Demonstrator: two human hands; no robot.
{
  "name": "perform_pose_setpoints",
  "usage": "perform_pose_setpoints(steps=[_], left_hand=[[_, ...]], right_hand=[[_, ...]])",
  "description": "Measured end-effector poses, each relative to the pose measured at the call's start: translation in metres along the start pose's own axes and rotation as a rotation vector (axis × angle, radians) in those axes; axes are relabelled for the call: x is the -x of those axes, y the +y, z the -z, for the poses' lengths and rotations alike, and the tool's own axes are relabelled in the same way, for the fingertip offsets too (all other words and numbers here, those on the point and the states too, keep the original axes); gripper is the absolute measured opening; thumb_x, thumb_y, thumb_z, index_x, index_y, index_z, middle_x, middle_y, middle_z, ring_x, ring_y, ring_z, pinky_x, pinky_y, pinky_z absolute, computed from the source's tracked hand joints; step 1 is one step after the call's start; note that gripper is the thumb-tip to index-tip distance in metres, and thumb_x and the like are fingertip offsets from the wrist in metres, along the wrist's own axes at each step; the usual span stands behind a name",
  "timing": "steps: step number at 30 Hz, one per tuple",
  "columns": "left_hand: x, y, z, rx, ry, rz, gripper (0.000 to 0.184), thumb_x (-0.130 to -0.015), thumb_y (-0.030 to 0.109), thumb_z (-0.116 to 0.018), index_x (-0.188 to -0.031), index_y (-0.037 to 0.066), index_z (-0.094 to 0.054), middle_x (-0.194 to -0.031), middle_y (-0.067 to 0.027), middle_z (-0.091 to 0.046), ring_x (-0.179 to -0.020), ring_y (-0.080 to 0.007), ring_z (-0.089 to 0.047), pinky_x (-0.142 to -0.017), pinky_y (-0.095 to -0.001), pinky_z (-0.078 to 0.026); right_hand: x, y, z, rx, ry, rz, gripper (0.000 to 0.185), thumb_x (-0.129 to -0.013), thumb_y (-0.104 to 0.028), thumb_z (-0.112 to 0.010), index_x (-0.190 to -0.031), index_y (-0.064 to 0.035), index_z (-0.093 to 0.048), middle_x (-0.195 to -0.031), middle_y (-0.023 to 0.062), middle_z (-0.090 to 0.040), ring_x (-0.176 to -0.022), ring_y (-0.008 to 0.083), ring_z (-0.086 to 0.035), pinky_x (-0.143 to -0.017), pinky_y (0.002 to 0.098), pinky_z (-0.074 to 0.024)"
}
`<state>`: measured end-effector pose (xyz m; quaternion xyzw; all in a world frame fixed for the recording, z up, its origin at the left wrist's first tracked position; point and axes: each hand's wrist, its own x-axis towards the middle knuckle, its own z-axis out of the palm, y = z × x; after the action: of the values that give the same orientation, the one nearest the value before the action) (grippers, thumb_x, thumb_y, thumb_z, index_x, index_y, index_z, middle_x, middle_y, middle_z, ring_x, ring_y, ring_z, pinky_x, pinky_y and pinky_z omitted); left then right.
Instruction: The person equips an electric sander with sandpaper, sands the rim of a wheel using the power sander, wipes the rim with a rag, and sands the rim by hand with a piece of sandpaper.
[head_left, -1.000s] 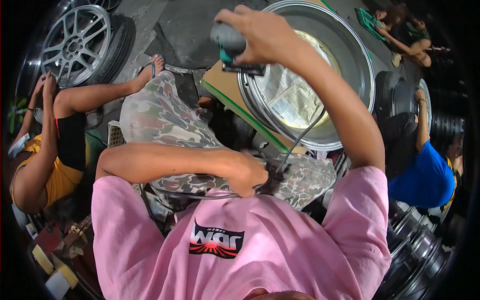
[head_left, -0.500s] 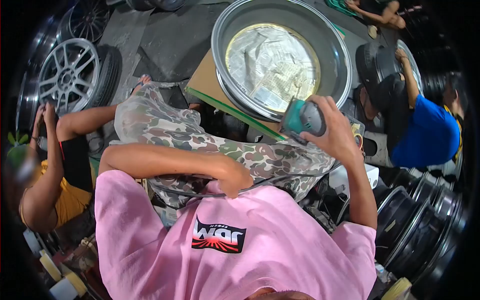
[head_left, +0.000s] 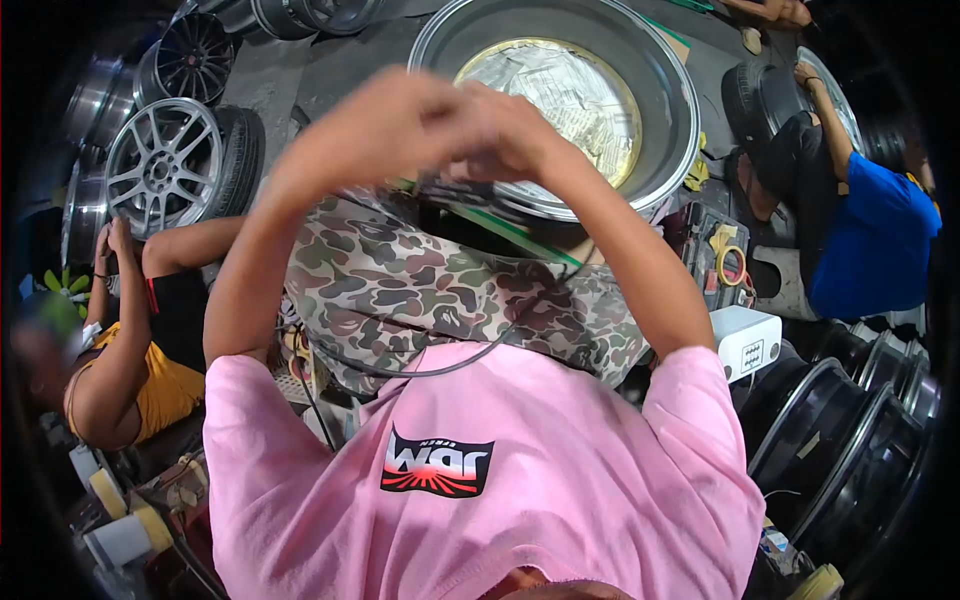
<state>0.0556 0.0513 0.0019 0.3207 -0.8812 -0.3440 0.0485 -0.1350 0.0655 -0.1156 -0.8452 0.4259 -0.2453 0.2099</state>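
My left hand (head_left: 400, 125) is raised over the near left edge of a large wheel rim (head_left: 690, 120) and smeared by motion. Beside it, and overlapping it, is my right hand (head_left: 515, 140), its fingers mostly hidden behind the left. A dark, blurred shape shows just below the hands; I cannot make out what it is. Newspaper (head_left: 570, 95) covers the rim's inner face. Across my lap and camouflage trousers (head_left: 420, 275) runs a black cable (head_left: 480, 350). The teal sander cannot be seen now.
A silver spoked wheel (head_left: 165, 172) with a tyre stands at left by a person in yellow (head_left: 165, 385). At right, a person in blue (head_left: 870, 240) grips another wheel. Stacked rims (head_left: 830, 430), a white box (head_left: 745, 340) and a tape roll (head_left: 732, 265) lie nearby.
My left hand has left the cable at my waist and risen to the rim. My right hand has moved left to meet it, and the sander has gone out of sight.
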Motion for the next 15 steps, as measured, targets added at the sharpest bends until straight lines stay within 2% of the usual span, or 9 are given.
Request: perform_pose_setpoints(steps=[1, 2, 3, 6, 9, 12, 15], left_hand=[[-0.015, -0.01, 0.01, 0.042, 0.216, -0.039, 0.026, -0.104, 0.026, -0.064, -0.1, 0.001, -0.07, -0.081, -0.0036, -0.069, -0.074, -0.0082, -0.063, -0.065, -0.0261, -0.051], [-0.03, -0.028, 0.008, -0.088, 0.441, -0.126, 0.027, -0.104, 0.027, -0.066, -0.101, 0.001, -0.07, -0.081, -0.0045, -0.07, -0.078, -0.007, -0.064, -0.066, -0.0266, -0.051], [-0.046, -0.05, 0.001, -0.171, 0.548, -0.181, 0.04, -0.106, 0.04, -0.059, -0.1, 0.001, -0.07, -0.083, -0.0097, -0.071, -0.079, -0.0172, -0.069, -0.074, -0.0322, -0.053], [-0.061, -0.077, -0.017, -0.349, 0.433, 0.07, 0.056, -0.108, 0.05, -0.048, -0.097, 0.0, -0.071, -0.091, -0.017, -0.072, -0.086, -0.032, -0.071, -0.083, -0.0385, -0.053], [-0.06, -0.072, -0.038, -0.113, 0.475, 0.012, 0.063, -0.107, 0.052, -0.041, -0.091, -0.001, -0.071, -0.096, -0.0213, -0.072, -0.092, -0.0418, -0.067, -0.089, -0.0432, -0.051], [-0.064, -0.058, -0.07, -0.121, 0.531, -0.232, 0.058, -0.107, 0.047, -0.043, -0.089, -0.001, -0.071, -0.095, -0.0212, -0.073, -0.091, -0.0406, -0.068, -0.085, -0.0451, -0.051], [-0.072, -0.039, -0.07, -0.148, 0.312, -0.079, 0.057, -0.107, 0.046, -0.043, -0.093, -0.001, -0.073, -0.093, -0.0214, -0.073, -0.09, -0.0418, -0.068, -0.084, -0.0468, -0.051]], right_hand=[[-0.021, 0.001, -0.006, 0.058, -0.03, -0.063, 0.068, -0.069, -0.038, -0.088, -0.127, -0.0107, -0.065, -0.121, 0.0165, -0.066, -0.112, 0.0396, -0.064, -0.094, 0.0469, -0.0539], [-0.042, -0.004, -0.012, 0.114, -0.061, -0.127, 0.07, -0.069, -0.04, -0.088, -0.129, -0.0111, -0.065, -0.124, 0.0169, -0.066, -0.112, 0.039, -0.065, -0.096, 0.0471, -0.054], [-0.057, -0.007, -0.017, 0.17, -0.095, -0.193, 0.072, -0.069, -0.042, -0.088, -0.13, -0.0115, -0.065, -0.128, 0.0173, -0.066, -0.112, 0.0384, -0.065, -0.097, 0.0472, -0.0541], [-0.073, -0.004, -0.034, 0.22, 0.027, -0.099, 0.059, -0.071, -0.044, -0.087, -0.115, -0.0073, -0.074, -0.125, 0.0144, -0.071, -0.113, 0.0361, -0.066, -0.096, 0.0428, -0.0549], [-0.045, -0.002, -0.035, 0.18, 0.096, -0.099, 0.055, -0.072, -0.043, -0.088, -0.111, -0.0068, -0.075, -0.113, 0.0125, -0.076, -0.107, 0.0362, -0.069, -0.094, 0.0431, -0.0555], [0.001, -0.013, -0.021, 0.042, 0.157, -0.092, 0.047, -0.071, -0.036, -0.091, -0.105, -0.0064, -0.077, -0.103, 0.0122, -0.077, -0.101, 0.0341, -0.071, -0.091, 0.0437, -0.0562], [0.018, -0.011, -0.024, -0.101, 0.211, -0.196, 0.042, -0.071, -0.032, -0.092, -0.1, -0.006, -0.078, -0.1, 0.0144, -0.077, -0.099, 0.0344, -0.072, -0.088, 0.0448, -0.0567]])
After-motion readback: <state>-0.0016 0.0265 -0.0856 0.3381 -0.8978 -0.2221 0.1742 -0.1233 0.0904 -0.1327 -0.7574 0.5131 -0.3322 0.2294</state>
